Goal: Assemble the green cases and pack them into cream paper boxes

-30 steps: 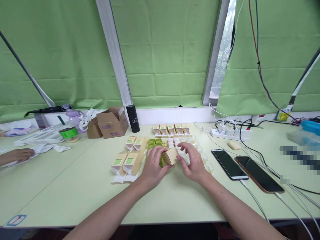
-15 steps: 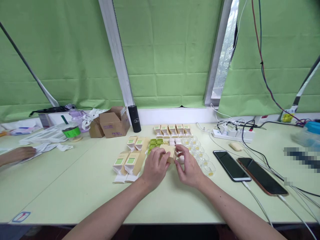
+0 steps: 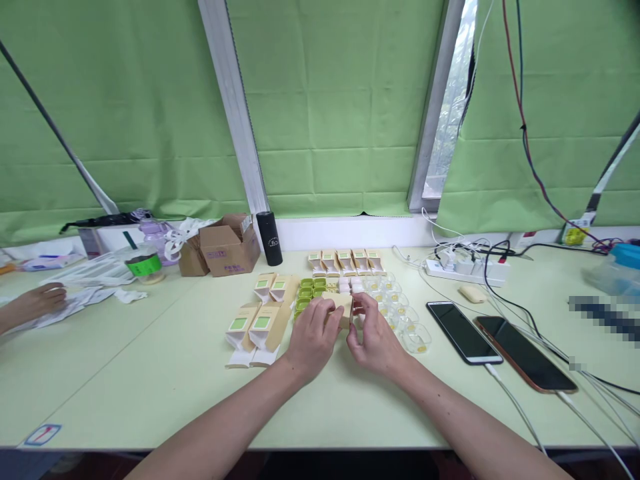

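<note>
A small tan carton point(image 3: 344, 319) is held between my two hands above the table. My left hand point(image 3: 315, 337) wraps its fingers over the carton's left side. My right hand point(image 3: 371, 337) pinches its right end with thumb and fingertips. Just beyond the hands are green trays point(image 3: 313, 288), pinkish-white small pieces point(image 3: 350, 283) and several clear plastic cups point(image 3: 415, 337) with yellow spots. To the left, several tan cartons with green windows point(image 3: 263, 323) lie with white end flaps open. A row of similar cartons point(image 3: 345, 261) stands farther back.
Two phones point(image 3: 464, 332) with cables lie on the right, near a power strip point(image 3: 467, 269). A black tumbler point(image 3: 269, 239) and a cardboard box point(image 3: 227, 247) stand at the back left. Another person's hand point(image 3: 43, 303) rests by white sheets at far left.
My right fingers have shifted at the carton's end, and the carton has turned slightly. The other person's hand at far left has moved a little left and up.
</note>
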{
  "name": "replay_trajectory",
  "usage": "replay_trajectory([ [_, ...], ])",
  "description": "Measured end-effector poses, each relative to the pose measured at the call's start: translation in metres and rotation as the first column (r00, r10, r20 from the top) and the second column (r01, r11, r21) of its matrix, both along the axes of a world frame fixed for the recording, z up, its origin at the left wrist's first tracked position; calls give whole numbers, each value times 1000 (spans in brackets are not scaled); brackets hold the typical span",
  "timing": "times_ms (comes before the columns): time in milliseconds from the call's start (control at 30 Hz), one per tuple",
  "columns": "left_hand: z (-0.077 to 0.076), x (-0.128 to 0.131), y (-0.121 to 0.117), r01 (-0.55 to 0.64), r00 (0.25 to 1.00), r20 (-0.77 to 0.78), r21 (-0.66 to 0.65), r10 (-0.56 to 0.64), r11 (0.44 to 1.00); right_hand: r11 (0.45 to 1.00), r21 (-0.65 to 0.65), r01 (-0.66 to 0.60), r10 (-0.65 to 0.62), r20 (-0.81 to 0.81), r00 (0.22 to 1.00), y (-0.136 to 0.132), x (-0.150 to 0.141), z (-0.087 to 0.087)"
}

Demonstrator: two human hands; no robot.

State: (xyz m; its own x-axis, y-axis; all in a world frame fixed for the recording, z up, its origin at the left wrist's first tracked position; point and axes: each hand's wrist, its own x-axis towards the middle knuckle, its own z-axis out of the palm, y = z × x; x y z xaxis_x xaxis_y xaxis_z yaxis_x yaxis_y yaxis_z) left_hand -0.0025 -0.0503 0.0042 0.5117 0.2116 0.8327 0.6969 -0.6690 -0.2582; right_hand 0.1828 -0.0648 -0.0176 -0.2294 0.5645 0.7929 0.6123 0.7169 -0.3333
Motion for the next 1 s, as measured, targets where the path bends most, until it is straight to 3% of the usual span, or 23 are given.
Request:
replay_trajectory([
  [233,-1,1,-2,8,1000,8,-74,-8,997,998,-63,-1,0,-21,1000,3,0,-4],
  [433,1,-1,-2,2,1000,28,-120,2,993,995,-86,-54,43,-125,991,1,4,4],
  [767,-1,-5,-2,24,994,113,-250,5,968,991,-96,-95,79,-153,985,-1,6,10],
  [1000,-2,-7,1,172,961,268,-371,-72,913,957,-178,-228,155,-352,923,2,11,12],
])
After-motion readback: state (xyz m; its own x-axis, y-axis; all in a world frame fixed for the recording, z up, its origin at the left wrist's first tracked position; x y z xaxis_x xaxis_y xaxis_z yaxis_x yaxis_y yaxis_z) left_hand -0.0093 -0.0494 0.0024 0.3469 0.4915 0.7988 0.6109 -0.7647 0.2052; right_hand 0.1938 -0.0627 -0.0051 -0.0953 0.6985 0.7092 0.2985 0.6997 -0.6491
